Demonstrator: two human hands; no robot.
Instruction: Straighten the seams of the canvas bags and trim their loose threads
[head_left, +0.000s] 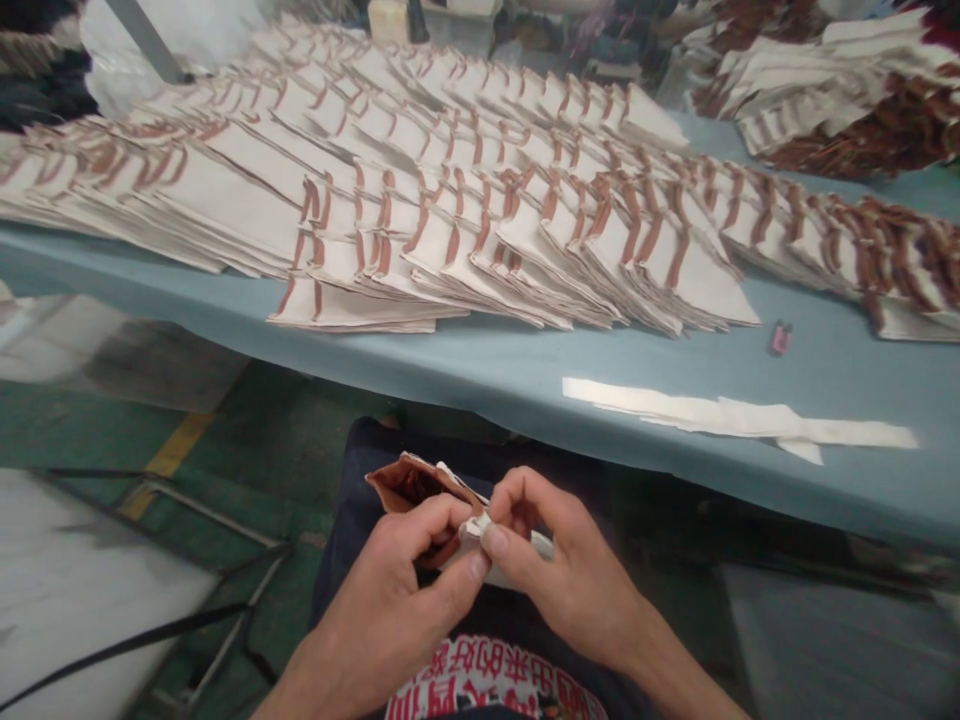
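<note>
My left hand (409, 575) and my right hand (559, 560) meet above my lap. Between them is a small cream fabric pouch with a brown lining (397, 482), its brown inside showing toward the far left. The thumb and forefinger of each hand pinch its cream edge (477, 526), fingertips almost touching. Much of the pouch is hidden behind my fingers. Beyond my hands, on the table, lie rows of overlapping cream fabric pieces (465, 230) with brown strips.
A blue-covered table (510, 365) runs across in front of me. Cream strips (735, 415) and a small pink object (781, 338) lie near its edge. More cream and brown fabric (847, 100) is heaped at the back right. A metal frame (225, 510) stands at the lower left.
</note>
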